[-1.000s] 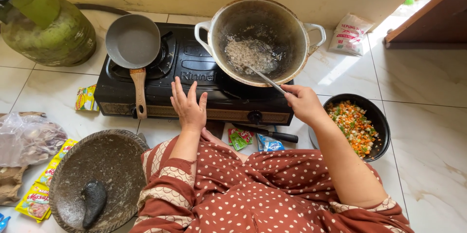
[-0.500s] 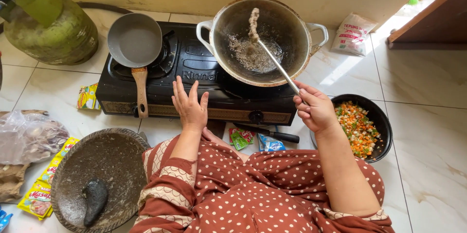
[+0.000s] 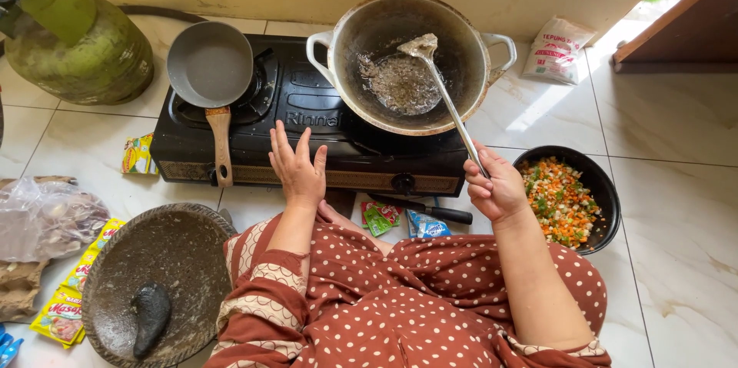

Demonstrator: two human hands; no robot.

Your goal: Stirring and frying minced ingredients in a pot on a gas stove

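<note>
My right hand [image 3: 496, 187] grips the handle of a metal spatula [image 3: 446, 95], whose blade is lifted over the big metal wok [image 3: 411, 60] with food on it. The wok holds a greyish mash at its bottom and sits on the right burner of a black two-burner stove [image 3: 307, 118]. My left hand [image 3: 298, 168] rests open, fingers spread, on the stove's front edge. I sit on the floor in a brown dotted dress.
A small grey frying pan [image 3: 209, 64] sits on the left burner. A black bowl of chopped vegetables [image 3: 565, 199] stands at my right. A stone mortar with pestle [image 3: 154, 283], a green gas cylinder [image 3: 73, 41], a knife [image 3: 427, 210], seasoning packets [image 3: 380, 218] and a white bag [image 3: 557, 49] lie around.
My right hand drew back from the wok toward me and raised the spatula out of the mash. The left hand stayed on the stove edge.
</note>
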